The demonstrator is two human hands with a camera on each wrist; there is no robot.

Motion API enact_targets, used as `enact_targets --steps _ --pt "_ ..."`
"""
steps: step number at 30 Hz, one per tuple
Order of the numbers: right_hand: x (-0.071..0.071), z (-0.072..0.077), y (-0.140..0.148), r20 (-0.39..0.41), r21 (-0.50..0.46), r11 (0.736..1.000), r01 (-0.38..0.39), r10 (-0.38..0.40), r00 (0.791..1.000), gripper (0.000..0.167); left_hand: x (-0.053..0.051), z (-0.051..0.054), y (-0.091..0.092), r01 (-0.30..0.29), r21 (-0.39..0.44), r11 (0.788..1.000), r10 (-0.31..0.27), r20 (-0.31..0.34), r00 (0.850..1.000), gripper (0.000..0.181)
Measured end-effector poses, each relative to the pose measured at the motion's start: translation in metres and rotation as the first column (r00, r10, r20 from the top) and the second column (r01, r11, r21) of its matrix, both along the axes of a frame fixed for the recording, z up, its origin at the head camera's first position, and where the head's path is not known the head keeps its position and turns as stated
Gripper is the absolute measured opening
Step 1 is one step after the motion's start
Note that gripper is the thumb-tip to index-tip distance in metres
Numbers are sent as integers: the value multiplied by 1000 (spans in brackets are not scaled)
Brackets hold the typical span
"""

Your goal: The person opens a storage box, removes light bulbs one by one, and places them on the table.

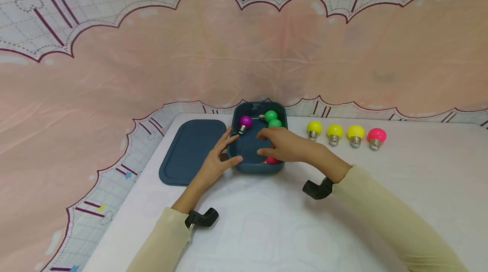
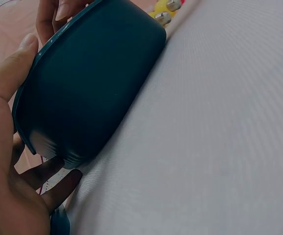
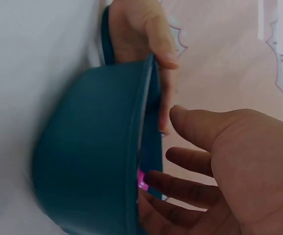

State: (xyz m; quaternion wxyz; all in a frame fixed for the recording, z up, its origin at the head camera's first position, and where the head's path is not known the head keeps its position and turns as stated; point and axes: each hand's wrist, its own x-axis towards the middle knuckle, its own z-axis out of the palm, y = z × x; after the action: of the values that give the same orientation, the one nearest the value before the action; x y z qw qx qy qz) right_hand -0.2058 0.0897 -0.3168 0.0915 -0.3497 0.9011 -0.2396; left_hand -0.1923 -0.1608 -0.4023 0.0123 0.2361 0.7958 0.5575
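Observation:
A dark blue plastic box (image 1: pixel 259 169) stands uncovered on the table. Inside lie a purple toy light bulb (image 1: pixel 245 121), two green bulbs, one of them the upper green bulb (image 1: pixel 270 115), and a pink bulb (image 1: pixel 272 160) partly under my right hand. My left hand (image 1: pixel 213 165) rests against the box's left side, its fingers spread and fairly straight; in the left wrist view its thumb lies at the rim of the box (image 2: pixel 97 78). Over the right part of the box hovers my right hand (image 1: pixel 285 145), fingers loosely bent with nothing visible between them, as the right wrist view also suggests.
Left of the box lies a flat dark blue lid (image 1: pixel 190 153), partly behind my left hand. To the right, three yellow bulbs, one being the middle yellow bulb (image 1: pixel 334 134), and a pink bulb (image 1: pixel 376 138) form a row on the white tabletop (image 1: pixel 267 221). A patterned cloth (image 1: pixel 244 56) hangs behind.

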Motion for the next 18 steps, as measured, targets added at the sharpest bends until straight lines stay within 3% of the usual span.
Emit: enact_targets --steps 3,11,16,18 --pt "0 -2 -4 13 14 1000 -26 26 1000 44 2 4 1 6 1 1000 -6 14 1000 63" --pt "0 -3 -10 32 89 995 -44 41 999 46 21 34 8 14 -15 1000 -14 32 999 61" --pt "-1 -2 -12 40 152 986 -64 58 997 48 20 34 8 15 -17 1000 -14 31 999 61" --pt "-2 -2 -13 41 150 986 -71 65 997 48 16 27 6 16 -7 1000 -16 34 999 62"
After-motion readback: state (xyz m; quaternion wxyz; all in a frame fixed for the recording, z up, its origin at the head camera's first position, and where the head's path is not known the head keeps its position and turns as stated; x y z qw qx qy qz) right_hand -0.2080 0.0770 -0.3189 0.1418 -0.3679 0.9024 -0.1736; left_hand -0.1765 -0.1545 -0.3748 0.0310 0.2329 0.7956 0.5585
